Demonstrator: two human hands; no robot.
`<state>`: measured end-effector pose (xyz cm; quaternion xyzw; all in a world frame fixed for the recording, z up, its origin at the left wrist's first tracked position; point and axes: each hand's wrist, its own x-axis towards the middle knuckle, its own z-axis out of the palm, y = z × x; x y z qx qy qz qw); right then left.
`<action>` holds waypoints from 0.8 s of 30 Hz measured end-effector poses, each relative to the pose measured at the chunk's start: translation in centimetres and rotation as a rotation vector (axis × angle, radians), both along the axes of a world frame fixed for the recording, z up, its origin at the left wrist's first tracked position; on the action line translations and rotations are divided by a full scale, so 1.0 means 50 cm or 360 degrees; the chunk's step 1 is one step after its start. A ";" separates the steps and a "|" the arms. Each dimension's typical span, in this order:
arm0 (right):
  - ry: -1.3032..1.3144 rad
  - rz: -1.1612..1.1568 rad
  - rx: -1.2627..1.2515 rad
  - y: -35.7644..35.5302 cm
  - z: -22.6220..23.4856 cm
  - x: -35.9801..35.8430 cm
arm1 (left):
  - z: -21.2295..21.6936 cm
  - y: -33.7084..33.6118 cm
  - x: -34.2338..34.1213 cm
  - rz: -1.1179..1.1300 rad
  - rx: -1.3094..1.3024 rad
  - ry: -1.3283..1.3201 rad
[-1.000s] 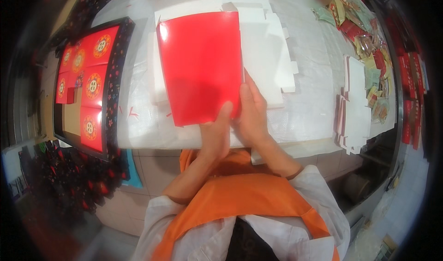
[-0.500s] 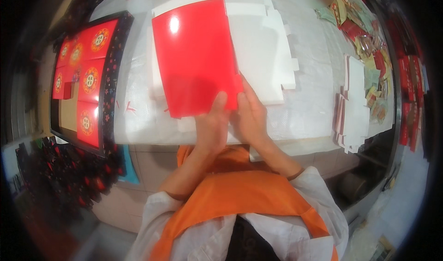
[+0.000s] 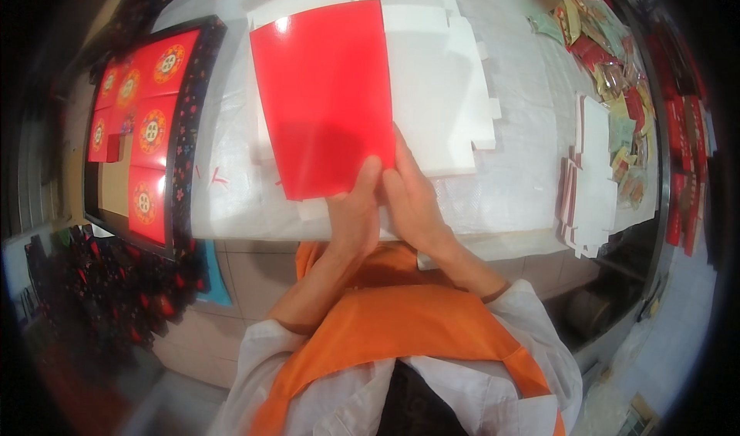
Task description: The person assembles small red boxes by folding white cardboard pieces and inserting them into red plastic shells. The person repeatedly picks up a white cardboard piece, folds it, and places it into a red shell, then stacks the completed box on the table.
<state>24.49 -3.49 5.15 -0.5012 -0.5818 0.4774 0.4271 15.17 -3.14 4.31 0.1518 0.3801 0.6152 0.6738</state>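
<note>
One red card (image 3: 324, 97) at upper centre, pinched by the left hand (image 3: 355, 216), the right hand (image 3: 417, 207) edgewise, fingers' hold unclear, seems mid-fold, next calling for even pressure.

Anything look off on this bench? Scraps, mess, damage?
Minor untidiness only. Small red scraps lie loose on the white table covering, right of the floral-sided tray. White carton blanks behind the held red card are stacked unevenly, edges staggered. No visible damage to the card's facing side.
</note>
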 end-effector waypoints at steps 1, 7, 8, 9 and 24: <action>0.0000 0.0024 0.0064 -0.001 -0.007 0.003 | 0.002 0.001 0.001 0.0019 0.0005 0.0005; 0.0710 -0.0135 -0.0048 0.040 0.025 0.038 | 0.006 -0.029 -0.002 -0.0432 -0.0054 0.0304; 0.0423 -0.0175 -0.0051 0.045 0.039 0.045 | -0.005 -0.043 -0.004 -0.0588 0.0074 0.0447; 0.0536 -0.0241 -0.0080 0.050 0.040 0.051 | -0.016 -0.062 -0.007 -0.0653 -0.0013 0.0427; 0.0193 -0.0036 -0.0135 -0.090 0.023 0.070 | 0.020 -0.033 -0.120 -0.0476 0.0420 0.1289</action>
